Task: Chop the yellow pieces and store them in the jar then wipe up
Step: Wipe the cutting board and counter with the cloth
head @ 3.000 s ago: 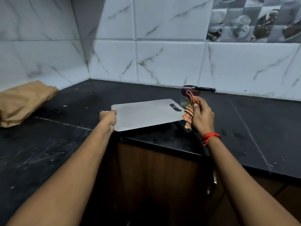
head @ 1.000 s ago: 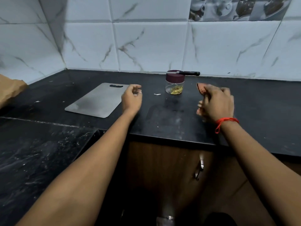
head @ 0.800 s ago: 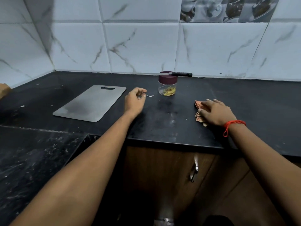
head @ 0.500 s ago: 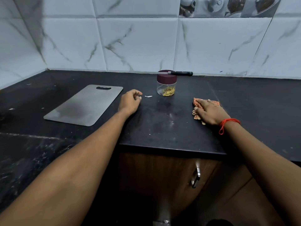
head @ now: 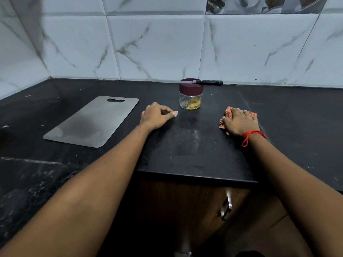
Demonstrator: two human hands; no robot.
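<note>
A clear jar (head: pixel 189 101) with a maroon lid holds chopped yellow pieces near the back of the black counter (head: pixel 194 149). A black-handled knife (head: pixel 207 82) lies across the lid. My left hand (head: pixel 155 115) rests on the counter left of the jar, its fingers curled and thumb and forefinger pinching a small pale scrap (head: pixel 175 113). My right hand (head: pixel 240 122) presses flat on an orange checked cloth (head: pixel 228 112) to the right of the jar. The steel cutting board (head: pixel 92 121) lies bare at the left.
White marble tiles form the wall behind. The counter turns a corner at the left, with a lower dusty slab (head: pixel 33 179) in front. A wooden cabinet with a metal handle (head: pixel 227 206) sits below the counter edge.
The board was set down at the left. My left hand reached to the pale scrap near the jar. My right hand lowered the cloth onto the counter and now presses it flat.
</note>
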